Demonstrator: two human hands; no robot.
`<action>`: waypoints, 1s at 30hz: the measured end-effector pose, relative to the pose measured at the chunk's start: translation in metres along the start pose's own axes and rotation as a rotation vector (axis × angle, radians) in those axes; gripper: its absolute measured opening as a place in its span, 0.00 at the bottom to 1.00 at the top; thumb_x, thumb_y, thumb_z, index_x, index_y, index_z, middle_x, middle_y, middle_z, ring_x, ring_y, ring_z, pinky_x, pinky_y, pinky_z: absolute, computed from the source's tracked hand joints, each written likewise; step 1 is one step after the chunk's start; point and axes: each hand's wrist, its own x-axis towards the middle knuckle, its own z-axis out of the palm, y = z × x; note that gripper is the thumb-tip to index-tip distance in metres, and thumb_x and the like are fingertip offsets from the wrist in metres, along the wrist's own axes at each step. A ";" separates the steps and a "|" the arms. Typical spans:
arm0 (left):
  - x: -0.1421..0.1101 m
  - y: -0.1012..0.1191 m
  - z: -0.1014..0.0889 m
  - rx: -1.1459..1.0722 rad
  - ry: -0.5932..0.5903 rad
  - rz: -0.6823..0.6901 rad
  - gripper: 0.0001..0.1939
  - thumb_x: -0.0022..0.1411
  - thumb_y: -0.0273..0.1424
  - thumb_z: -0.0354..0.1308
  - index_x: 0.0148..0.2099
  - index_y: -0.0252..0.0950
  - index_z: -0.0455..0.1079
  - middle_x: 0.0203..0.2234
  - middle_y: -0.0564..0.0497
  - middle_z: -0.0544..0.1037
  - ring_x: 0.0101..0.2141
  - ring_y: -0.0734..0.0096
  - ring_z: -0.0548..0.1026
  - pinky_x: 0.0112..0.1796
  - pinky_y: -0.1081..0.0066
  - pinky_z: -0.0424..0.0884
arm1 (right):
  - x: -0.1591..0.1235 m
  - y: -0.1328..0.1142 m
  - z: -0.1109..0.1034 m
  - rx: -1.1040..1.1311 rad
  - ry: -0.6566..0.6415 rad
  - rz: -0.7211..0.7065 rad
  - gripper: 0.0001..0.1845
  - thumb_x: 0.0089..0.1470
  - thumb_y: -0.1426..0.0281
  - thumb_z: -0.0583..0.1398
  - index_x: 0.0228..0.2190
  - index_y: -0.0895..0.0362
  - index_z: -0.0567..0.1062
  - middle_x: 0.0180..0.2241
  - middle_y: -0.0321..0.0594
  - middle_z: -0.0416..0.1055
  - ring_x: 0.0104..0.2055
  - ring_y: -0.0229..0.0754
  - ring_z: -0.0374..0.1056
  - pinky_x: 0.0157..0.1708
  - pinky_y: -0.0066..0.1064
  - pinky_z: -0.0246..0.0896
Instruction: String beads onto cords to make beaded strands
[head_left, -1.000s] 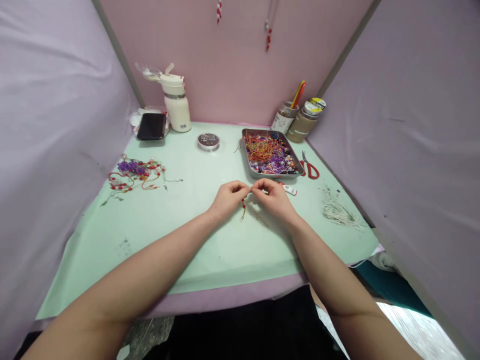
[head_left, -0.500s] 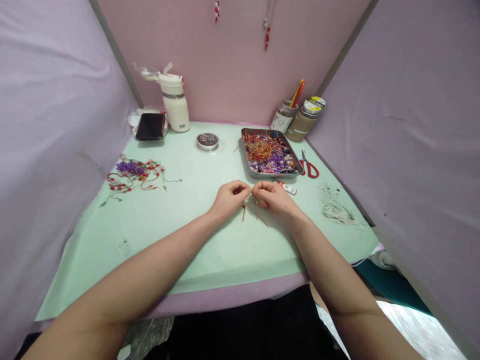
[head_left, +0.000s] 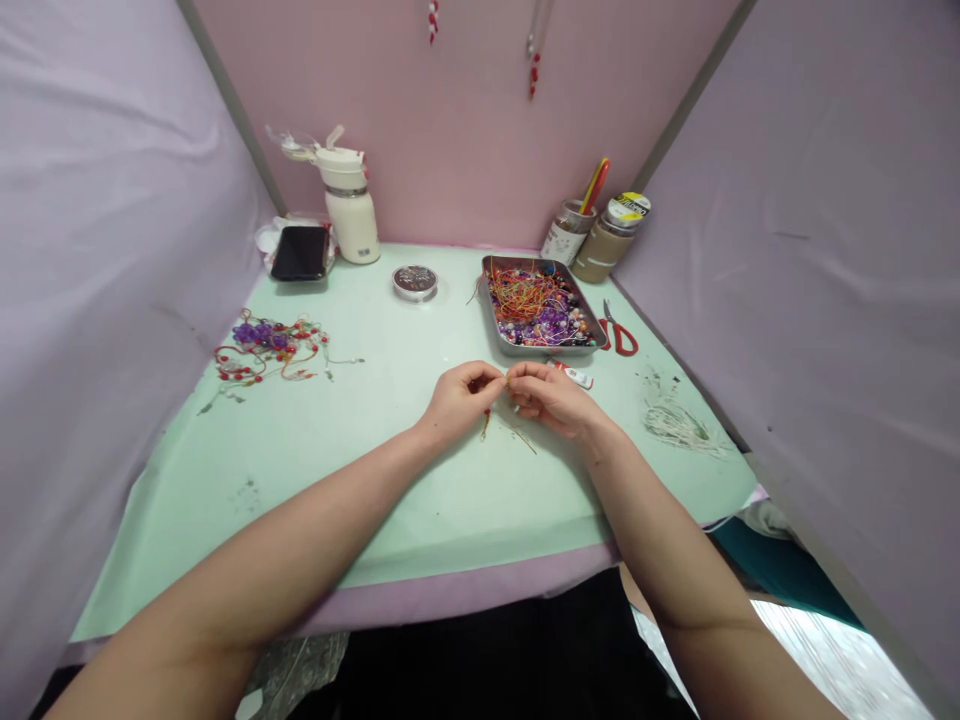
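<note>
My left hand [head_left: 463,398] and my right hand [head_left: 549,398] meet fingertip to fingertip over the middle of the table, both pinched closed. Between them they grip a thin beaded cord [head_left: 486,424]; its orange-brown looped end hangs below my left fingers. Another thin cord end [head_left: 525,438] trails under my right hand toward the tabletop. Most of the cord and any beads at the pinch are hidden by the fingers. Just behind my right hand lies a small red and white tube [head_left: 576,375].
Behind the hands stands a metal tray [head_left: 547,350] of beads and cords, with red-handled scissors [head_left: 621,335] beside it. White threads [head_left: 682,425] lie right, beaded strings [head_left: 270,345] left. Farther back are a spool [head_left: 415,283], phone [head_left: 300,253], bottle [head_left: 354,222] and jars [head_left: 604,245].
The hands stay pinched together and have shifted very slightly to the right. The hanging cord end shows a little less below the left fingers.
</note>
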 end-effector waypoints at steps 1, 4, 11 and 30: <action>0.000 0.000 0.000 0.003 0.000 -0.003 0.09 0.56 0.35 0.56 0.31 0.34 0.72 0.23 0.54 0.73 0.26 0.75 0.67 0.30 0.73 0.64 | 0.000 0.000 0.000 -0.005 0.005 -0.005 0.10 0.38 0.71 0.66 0.26 0.57 0.71 0.20 0.29 0.58 0.23 0.30 0.51 0.21 0.25 0.36; 0.000 0.000 0.000 0.023 0.016 -0.003 0.09 0.56 0.35 0.56 0.31 0.34 0.72 0.23 0.54 0.73 0.26 0.75 0.67 0.30 0.74 0.63 | 0.000 0.000 0.000 -0.024 0.010 -0.023 0.10 0.39 0.71 0.65 0.28 0.57 0.72 0.21 0.29 0.60 0.23 0.31 0.53 0.21 0.25 0.39; -0.001 0.001 0.000 0.055 0.044 0.000 0.09 0.56 0.34 0.56 0.30 0.34 0.73 0.23 0.53 0.74 0.26 0.74 0.68 0.30 0.73 0.64 | 0.001 0.002 0.001 -0.101 0.077 -0.088 0.12 0.38 0.67 0.67 0.26 0.57 0.72 0.23 0.30 0.62 0.23 0.31 0.54 0.22 0.26 0.45; 0.002 0.003 -0.002 0.001 0.045 -0.056 0.06 0.51 0.31 0.55 0.29 0.35 0.71 0.21 0.55 0.70 0.24 0.76 0.66 0.29 0.74 0.62 | 0.003 0.006 0.001 -0.210 0.076 -0.172 0.13 0.41 0.64 0.66 0.27 0.57 0.72 0.22 0.30 0.63 0.21 0.30 0.53 0.22 0.26 0.47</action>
